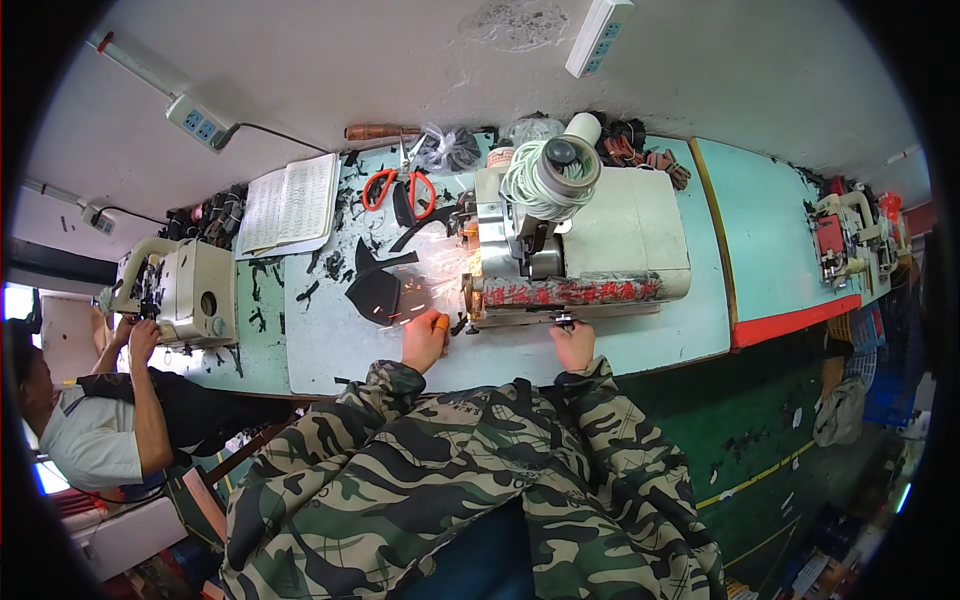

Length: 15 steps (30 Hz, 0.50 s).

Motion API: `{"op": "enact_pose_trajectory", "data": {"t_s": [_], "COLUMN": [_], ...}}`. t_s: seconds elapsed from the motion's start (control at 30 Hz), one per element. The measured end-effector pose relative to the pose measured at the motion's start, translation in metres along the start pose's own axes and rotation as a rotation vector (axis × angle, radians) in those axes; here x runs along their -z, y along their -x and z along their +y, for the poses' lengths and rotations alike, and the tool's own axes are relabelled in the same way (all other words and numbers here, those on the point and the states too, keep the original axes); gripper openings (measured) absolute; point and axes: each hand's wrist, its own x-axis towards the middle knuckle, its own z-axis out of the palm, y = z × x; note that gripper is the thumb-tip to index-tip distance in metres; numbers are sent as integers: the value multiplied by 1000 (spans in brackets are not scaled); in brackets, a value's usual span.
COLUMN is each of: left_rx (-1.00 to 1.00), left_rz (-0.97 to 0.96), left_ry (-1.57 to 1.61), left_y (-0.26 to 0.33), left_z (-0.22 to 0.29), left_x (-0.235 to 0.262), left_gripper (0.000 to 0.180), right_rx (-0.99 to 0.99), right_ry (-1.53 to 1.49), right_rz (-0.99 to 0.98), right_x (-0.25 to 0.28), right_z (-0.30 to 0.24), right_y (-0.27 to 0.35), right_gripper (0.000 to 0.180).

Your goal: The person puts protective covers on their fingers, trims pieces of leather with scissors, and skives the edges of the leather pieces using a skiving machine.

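Left hand (425, 340) resting flat on table (330, 345) just left of sewing machine (570, 250), fingers spread, gripping nothing (orange guard on one fingertip). Right hand (574, 345) pinching small knob (563, 320) at machine's front edge. Black leather pieces (375, 285) lying left of machine; red-handled scissors (400, 190) sitting behind-left.

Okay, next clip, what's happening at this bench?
A person in camouflage sleeves sits at a cream sewing machine on a pale green table. The left hand rests on the table by the needle end, near black fabric pieces. The right hand touches the machine's front edge. Red-handled scissors lie behind. A co-worker works at another machine on the left.
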Motion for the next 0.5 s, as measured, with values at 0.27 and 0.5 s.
{"op": "enact_pose_trajectory", "data": {"t_s": [0.27,0.5], "left_rx": [-1,16], "left_rz": [-7,-16], "left_ry": [-51,-52], "left_y": [3,2], "left_z": [10,9], "left_x": [2,1], "left_gripper": [12,12], "right_rx": [8,-5], "right_ry": [-13,-16], "right_rz": [-22,-30], "right_x": [0,2], "right_z": [5,3], "right_y": [-1,-1], "right_gripper": [28,29]}}
